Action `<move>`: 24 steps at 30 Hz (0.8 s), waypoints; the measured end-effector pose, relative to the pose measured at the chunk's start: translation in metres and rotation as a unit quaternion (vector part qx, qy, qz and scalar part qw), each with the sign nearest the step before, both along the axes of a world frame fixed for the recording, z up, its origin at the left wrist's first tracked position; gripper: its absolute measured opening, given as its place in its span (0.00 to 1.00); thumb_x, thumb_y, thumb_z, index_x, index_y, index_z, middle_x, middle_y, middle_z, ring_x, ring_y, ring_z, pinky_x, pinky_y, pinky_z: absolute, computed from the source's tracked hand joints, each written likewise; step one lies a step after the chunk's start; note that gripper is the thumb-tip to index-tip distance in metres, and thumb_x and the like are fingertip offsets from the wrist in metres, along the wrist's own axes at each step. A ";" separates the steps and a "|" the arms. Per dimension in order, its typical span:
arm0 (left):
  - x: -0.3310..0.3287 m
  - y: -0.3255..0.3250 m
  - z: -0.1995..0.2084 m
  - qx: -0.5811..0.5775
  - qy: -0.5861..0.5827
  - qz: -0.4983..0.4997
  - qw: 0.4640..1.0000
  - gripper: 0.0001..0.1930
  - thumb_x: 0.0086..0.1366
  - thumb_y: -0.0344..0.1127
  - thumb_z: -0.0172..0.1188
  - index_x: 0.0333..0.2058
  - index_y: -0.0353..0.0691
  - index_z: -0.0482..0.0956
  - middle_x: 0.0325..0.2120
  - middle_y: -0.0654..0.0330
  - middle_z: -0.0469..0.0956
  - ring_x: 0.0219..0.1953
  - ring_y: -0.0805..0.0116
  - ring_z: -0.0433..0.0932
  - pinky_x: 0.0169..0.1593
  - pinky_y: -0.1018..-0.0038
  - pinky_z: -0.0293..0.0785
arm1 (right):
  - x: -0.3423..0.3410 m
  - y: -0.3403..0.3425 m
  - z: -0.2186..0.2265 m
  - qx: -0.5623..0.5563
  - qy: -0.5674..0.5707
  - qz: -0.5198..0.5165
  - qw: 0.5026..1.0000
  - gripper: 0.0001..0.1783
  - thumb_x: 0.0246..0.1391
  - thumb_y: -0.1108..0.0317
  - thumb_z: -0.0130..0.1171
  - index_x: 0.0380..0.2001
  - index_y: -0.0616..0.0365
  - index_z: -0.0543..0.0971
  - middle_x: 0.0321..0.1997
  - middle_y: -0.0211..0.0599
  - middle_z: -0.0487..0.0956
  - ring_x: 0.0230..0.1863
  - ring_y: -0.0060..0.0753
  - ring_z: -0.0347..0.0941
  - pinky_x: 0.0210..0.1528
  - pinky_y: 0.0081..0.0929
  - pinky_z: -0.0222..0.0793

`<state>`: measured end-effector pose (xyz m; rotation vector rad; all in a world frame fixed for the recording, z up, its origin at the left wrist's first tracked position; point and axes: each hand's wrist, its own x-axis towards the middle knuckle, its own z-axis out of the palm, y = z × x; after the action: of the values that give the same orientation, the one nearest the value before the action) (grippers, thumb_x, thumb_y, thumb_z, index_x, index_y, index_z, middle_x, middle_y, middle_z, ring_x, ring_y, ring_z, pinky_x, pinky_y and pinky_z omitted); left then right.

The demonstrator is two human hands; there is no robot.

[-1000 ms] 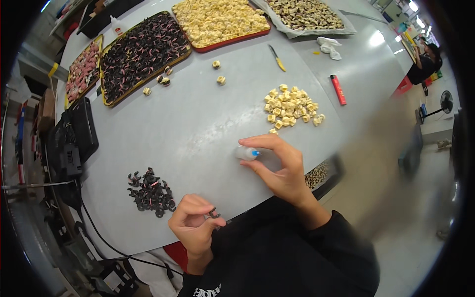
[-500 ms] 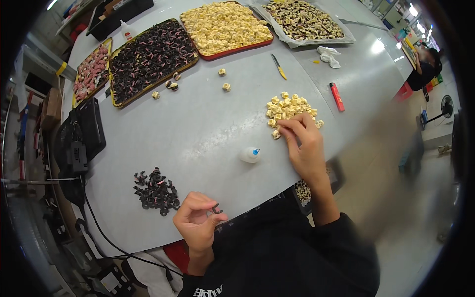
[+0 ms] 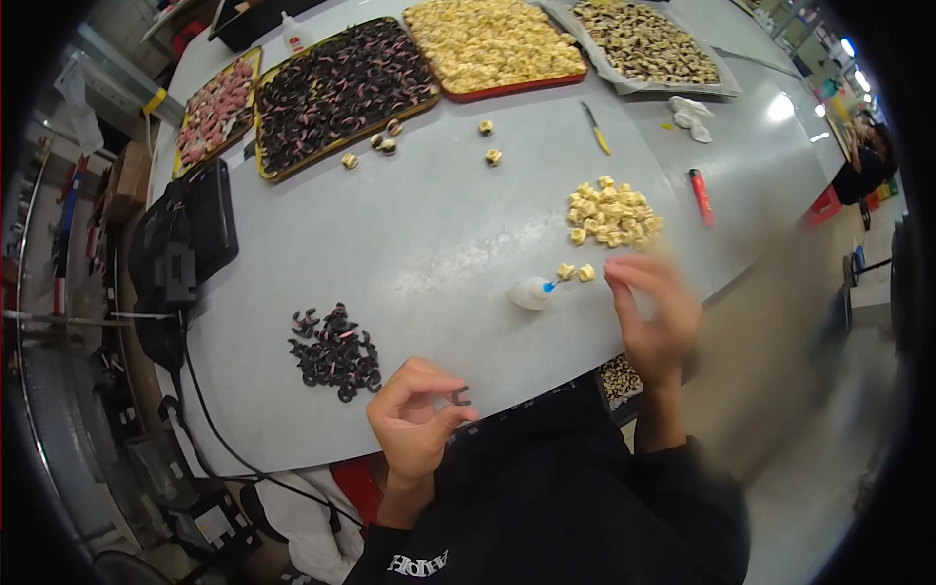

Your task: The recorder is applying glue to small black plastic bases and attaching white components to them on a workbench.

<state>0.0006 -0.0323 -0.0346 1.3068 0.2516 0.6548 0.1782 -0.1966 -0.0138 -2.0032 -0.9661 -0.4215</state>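
Between the thumb and fingers of my left hand (image 3: 417,414) is a small dark C-shaped piece (image 3: 461,397), held over the table's near edge. My right hand (image 3: 658,312) is partly smeared by motion, its thumb and fingertips drawn together; whatever is between them is hidden. Two small yellow pieces (image 3: 566,272) lie just left of its fingertips, apart from the heap of yellow pieces (image 3: 612,210) behind. Close by is a white squeeze bottle (image 3: 529,293) with a blue tip. A heap of dark curved pieces (image 3: 336,356) lies beyond my left hand, to its left.
Along the back stand trays of pink pieces (image 3: 216,112), dark pieces (image 3: 341,93), yellow pieces (image 3: 492,44) and dark-and-yellow pieces (image 3: 643,41). A yellow-handled knife (image 3: 597,129), a red box cutter (image 3: 701,198) and crumpled tissue (image 3: 690,117) lie right. A black device (image 3: 205,219) with cables sits left.
My right hand has drawn back from the yellow heap toward me and right. Two yellow pieces now lie apart near the bottle. My left hand keeps the dark piece; the whole view has shifted.
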 end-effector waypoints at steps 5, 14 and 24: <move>0.001 0.000 0.002 -0.002 0.012 0.003 1.000 0.15 0.47 0.33 0.70 0.28 0.32 0.74 0.22 0.62 0.68 0.25 0.74 0.67 0.28 0.82 0.61 | -0.007 0.002 -0.006 0.001 0.023 -0.012 1.000 0.14 0.39 0.83 0.61 0.34 0.62 0.77 0.35 0.39 0.73 0.33 0.36 0.72 0.36 0.24 0.70; 0.000 0.000 0.001 0.001 0.003 0.000 1.000 0.15 0.45 0.31 0.71 0.29 0.31 0.75 0.23 0.60 0.70 0.25 0.73 0.68 0.29 0.81 0.63 | -0.005 0.001 -0.016 -0.061 0.114 -0.011 0.992 0.14 0.39 0.82 0.62 0.34 0.62 0.77 0.34 0.39 0.73 0.31 0.33 0.73 0.34 0.22 0.70; -0.002 0.002 0.001 -0.004 -0.015 -0.013 1.000 0.14 0.41 0.25 0.71 0.28 0.32 0.77 0.25 0.58 0.73 0.26 0.71 0.70 0.30 0.79 0.67 | -0.038 -0.007 -0.002 0.180 0.312 0.076 0.930 0.10 0.44 0.83 0.58 0.34 0.66 0.75 0.36 0.41 0.74 0.29 0.27 0.72 0.32 0.19 0.71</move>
<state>-0.0016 -0.0303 -0.0335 1.2890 0.2122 0.6512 0.1399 -0.2036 -0.0155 -1.5562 -0.5784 0.1258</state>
